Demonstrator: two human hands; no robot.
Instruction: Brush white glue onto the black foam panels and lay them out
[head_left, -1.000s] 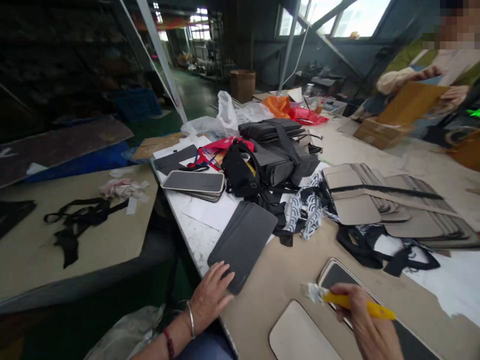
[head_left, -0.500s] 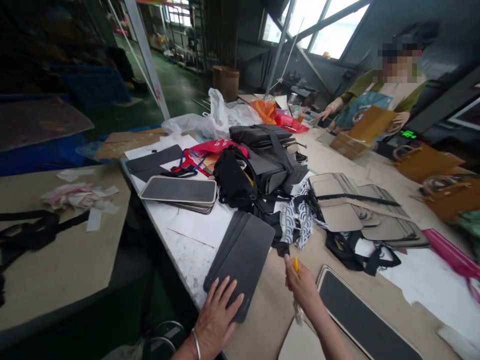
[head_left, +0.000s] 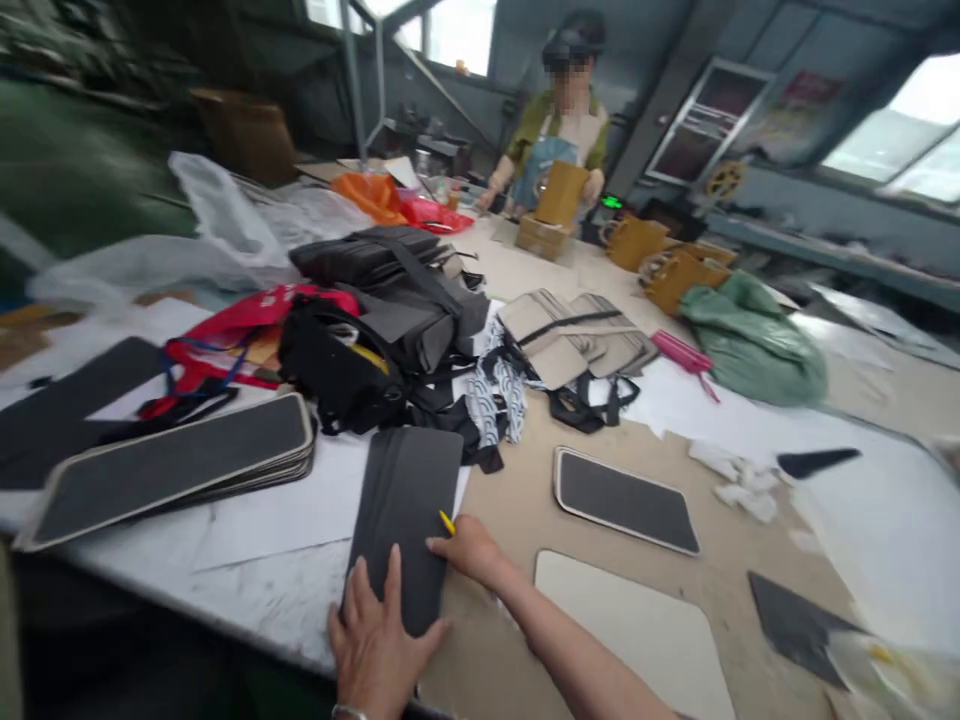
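Observation:
My left hand (head_left: 379,635) lies flat, fingers spread, on the near end of a stack of dark grey rectangular panels (head_left: 409,505) at the table's front edge. My right hand (head_left: 466,547) is closed round a yellow-handled tool (head_left: 447,522) and touches the right edge of the same stack. Only the tool's yellow tip shows above my fingers. A black panel with a pale rim (head_left: 624,499) lies to the right. A pale blank panel (head_left: 637,630) sits beside my right forearm.
A pile of black-and-cream panels (head_left: 169,465) lies at the left. Black bags and straps (head_left: 382,320) are heaped mid-table, with beige panels (head_left: 570,335) and a green bag (head_left: 754,340) beyond. A person (head_left: 559,150) stands at the far end handling tan boxes.
My view has swung right. My right hand with the yellow tool moved left from the rimmed panel to the grey stack's edge. My left hand stayed flat on the stack.

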